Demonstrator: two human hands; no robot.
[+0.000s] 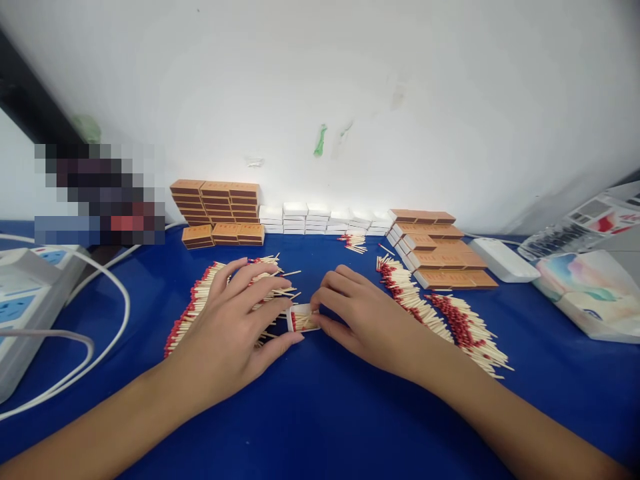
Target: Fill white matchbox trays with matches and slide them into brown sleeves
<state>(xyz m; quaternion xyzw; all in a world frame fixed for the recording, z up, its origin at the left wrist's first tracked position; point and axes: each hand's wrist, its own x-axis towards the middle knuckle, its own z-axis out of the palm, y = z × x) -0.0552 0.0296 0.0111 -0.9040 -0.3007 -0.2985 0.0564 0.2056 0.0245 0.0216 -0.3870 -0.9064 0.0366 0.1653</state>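
A small white matchbox tray [303, 320] with red-tipped matches in it lies on the blue tabletop between my hands. My left hand [245, 320] has its thumb and index finger on either side of the tray's left end, the other fingers stretched over a pile of matches [193, 310]. From the right, my right hand [353, 310] reaches in with curled fingers; its thumb and index finger pinch at the plain ends of the matches in the tray. The exact grip is partly hidden by the fingers. Two more match piles [413, 297] [467, 330] lie right of my right hand.
Brown matchboxes [215, 207] are stacked at the back left, white trays [307, 220] along the wall, more matchboxes [445, 257] at the right. A few matches [354, 241] lie before the trays. A power strip [30, 300] with cables stands left; a white adapter [505, 260] and tissue pack [590, 293] right.
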